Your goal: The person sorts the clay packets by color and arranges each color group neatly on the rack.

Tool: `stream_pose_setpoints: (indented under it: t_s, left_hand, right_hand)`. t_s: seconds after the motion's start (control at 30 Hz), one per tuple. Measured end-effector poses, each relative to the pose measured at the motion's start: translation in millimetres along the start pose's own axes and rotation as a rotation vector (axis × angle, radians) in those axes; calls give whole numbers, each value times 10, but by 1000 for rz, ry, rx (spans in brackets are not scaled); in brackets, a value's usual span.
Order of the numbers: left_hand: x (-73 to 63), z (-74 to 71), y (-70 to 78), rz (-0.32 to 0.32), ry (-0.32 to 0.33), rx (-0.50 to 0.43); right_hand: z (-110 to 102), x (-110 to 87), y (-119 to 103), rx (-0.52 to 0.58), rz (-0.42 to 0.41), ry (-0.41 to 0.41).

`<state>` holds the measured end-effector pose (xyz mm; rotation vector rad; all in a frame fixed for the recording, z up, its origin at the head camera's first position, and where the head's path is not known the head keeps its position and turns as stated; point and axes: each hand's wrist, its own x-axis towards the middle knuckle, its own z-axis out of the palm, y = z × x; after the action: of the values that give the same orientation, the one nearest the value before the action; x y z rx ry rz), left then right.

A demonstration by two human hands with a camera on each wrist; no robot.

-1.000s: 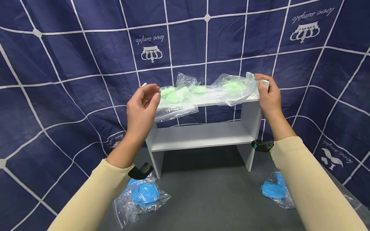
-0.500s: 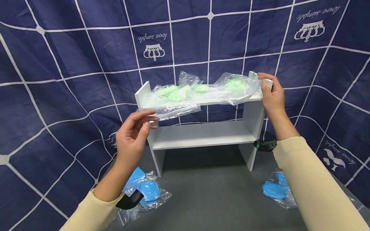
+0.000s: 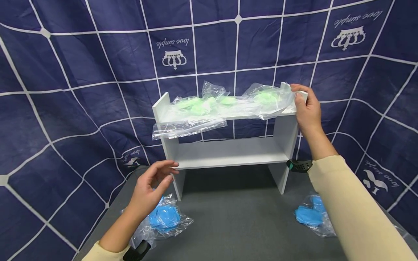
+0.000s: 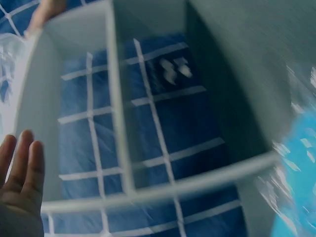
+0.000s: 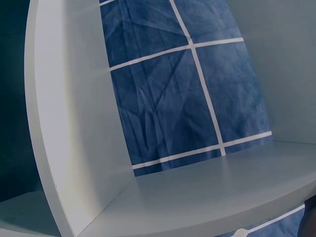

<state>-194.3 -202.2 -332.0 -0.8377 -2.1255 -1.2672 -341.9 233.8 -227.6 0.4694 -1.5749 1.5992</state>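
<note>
A white two-tier shelf (image 3: 228, 153) stands on the dark grey surface in the head view. My right hand (image 3: 307, 110) grips the top of its right side panel, with thumb and fingers around the edge. Low at the left, my left hand (image 3: 151, 192) holds nothing; its fingers are loosely bent beside the shelf's left leg. Behind that hand and partly hidden lies a clear bag of blue items (image 3: 166, 218). In the left wrist view, the left fingers (image 4: 34, 170) are extended in front of the blurred shelf frame (image 4: 118, 113).
Clear bags with light green contents (image 3: 196, 106) lie along the top board, and one zip edge (image 3: 189, 128) hangs over its front left. A second bag of blue items (image 3: 308, 216) rests at the right. Navy checked cloth (image 3: 215, 43) hangs behind the shelf.
My left hand has dropped from the shelf's upper left corner down to near its left leg. The right hand stays on the right panel, and the bags on top have not moved.
</note>
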Motion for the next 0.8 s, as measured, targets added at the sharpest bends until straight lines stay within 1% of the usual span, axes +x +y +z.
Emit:
stream_pose_setpoints:
  t_s: [0.07, 0.13, 0.2, 0.27, 0.3, 0.37, 0.47, 0.53, 0.57, 0.63, 0.73, 0.8]
  left_hand:
    - [-83, -36, -103, -6, -47, 89]
    - [-154, -73, -203, -12, -87, 159]
    - [-220, -103, -298, -15, -108, 219]
    - [-287, -134, -394, -26, -129, 252]
    - [-323, -151, -442, -43, -140, 270]
    - [-404, -195, -532, -77, -173, 313]
    - [-527, -262, -654, -156, -250, 361]
    - [-602, -296, -725, -210, -306, 372]
    - [-638, -307, -761, -241, -331, 364]
    - [-696, -314, -831, -280, -372, 341]
    - [-767, -311, -915, -342, -403, 292]
    - [-820, -314, -956, -363, -412, 279]
  right_hand:
    - [-4, 20, 62, -3, 5, 4]
    - [-4, 14, 59, -9, 5, 6]
    - [-3, -2, 28, -23, 3, 6]
    - [4, -26, -27, -36, 2, 3]
    - [10, -42, -66, -41, 7, 1]
    - [24, -56, -74, -45, 16, -3]
    - [33, -66, -63, -57, 20, -3]
    - [31, -58, -40, -59, 15, -5]
    - [26, -46, -23, -64, 11, -5]
    - [5, -8, 33, -71, 8, 5]
    - [-24, 53, 133, -76, 6, 17]
    - [-29, 73, 204, -78, 12, 21]
